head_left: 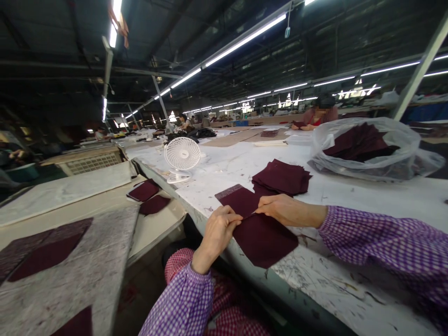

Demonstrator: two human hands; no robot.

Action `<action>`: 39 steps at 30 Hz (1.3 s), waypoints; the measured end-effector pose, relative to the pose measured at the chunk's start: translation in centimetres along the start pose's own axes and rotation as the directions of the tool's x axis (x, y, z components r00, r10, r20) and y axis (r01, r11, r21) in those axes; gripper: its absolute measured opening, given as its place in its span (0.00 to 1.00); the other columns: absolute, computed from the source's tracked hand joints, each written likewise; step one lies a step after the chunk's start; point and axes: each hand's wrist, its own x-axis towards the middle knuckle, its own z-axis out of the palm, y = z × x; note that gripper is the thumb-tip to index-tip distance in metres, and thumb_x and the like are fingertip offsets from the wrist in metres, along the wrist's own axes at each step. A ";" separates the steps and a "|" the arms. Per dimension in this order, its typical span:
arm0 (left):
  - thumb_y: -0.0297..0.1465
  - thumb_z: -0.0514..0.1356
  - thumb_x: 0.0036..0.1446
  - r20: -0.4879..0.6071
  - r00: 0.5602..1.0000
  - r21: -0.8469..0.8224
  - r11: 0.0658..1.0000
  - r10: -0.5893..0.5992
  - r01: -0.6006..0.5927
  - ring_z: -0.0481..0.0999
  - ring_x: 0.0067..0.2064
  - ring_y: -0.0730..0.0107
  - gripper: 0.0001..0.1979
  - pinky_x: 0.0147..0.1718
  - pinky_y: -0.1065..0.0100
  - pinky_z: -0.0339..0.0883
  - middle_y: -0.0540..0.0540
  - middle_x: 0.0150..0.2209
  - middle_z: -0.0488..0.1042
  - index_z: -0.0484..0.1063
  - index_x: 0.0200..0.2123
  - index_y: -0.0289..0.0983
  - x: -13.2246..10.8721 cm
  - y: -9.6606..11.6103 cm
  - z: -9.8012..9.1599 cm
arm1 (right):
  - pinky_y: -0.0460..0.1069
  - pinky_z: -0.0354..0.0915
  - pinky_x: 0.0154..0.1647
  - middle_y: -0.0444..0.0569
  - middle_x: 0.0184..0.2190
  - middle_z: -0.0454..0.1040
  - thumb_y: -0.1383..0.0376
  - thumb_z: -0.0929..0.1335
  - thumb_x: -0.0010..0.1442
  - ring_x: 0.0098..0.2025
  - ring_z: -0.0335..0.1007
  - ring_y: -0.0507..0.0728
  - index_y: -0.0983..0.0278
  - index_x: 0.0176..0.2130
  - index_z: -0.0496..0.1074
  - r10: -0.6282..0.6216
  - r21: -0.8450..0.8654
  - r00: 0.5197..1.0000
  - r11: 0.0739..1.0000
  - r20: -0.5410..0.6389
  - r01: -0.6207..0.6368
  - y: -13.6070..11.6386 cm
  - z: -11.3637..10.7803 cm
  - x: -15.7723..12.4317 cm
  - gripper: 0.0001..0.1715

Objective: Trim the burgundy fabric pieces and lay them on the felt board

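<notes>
Both hands pinch a maroon fabric piece [265,240] along its upper edge, at the front edge of the white table. My left hand [219,228] has thumb and fingers closed on the edge's left end. My right hand [280,209] grips the same edge a little farther right. Just beyond lies another maroon piece [241,198] with a speckled grey band at its far end; whether the two are joined I cannot tell. Behind my right hand sits a loose stack of maroon fabric pieces [282,177].
A white fan [182,154] stands at the table's left edge. At right is a clear plastic bag [364,170] holding maroon pieces. More maroon pieces lie on the lower boards at left, including a cut piece [144,190]. A co-worker [320,114] sits across the table.
</notes>
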 end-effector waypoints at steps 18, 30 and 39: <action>0.32 0.53 0.61 -0.079 0.996 -0.019 0.999 0.036 -0.037 0.67 0.37 0.67 0.10 0.38 0.66 0.62 0.46 0.31 0.69 0.74 0.33 0.37 -1.9 -1.2 -0.4 | 0.47 0.47 0.22 0.48 0.28 0.66 0.76 0.62 0.51 0.20 0.52 0.49 0.59 0.54 0.68 -0.043 -0.450 0.974 0.882 0.221 0.141 -3.4 -1.7 2.6 0.32; 0.32 0.55 0.59 -0.136 0.986 -0.256 0.965 -0.094 0.057 0.70 0.37 0.69 0.08 0.40 0.68 0.63 0.48 0.32 0.73 0.72 0.31 0.36 -3.3 -2.4 -1.6 | 0.47 0.48 0.23 0.50 0.33 0.67 0.72 0.61 0.60 0.23 0.59 0.50 0.52 0.59 0.60 -0.050 -0.486 0.976 0.861 0.213 0.150 -4.2 -1.2 3.5 0.30; 0.28 0.55 0.58 -0.208 0.974 -0.114 0.991 -0.088 0.065 0.71 0.42 0.66 0.08 0.43 0.65 0.64 0.46 0.39 0.74 0.72 0.40 0.37 0.2 -1.5 -1.4 | 0.49 0.59 0.39 0.47 0.30 0.70 0.65 0.68 0.51 0.36 0.65 0.56 0.65 0.29 0.70 0.042 0.133 0.996 0.990 0.072 -0.052 -0.1 -1.2 3.8 0.05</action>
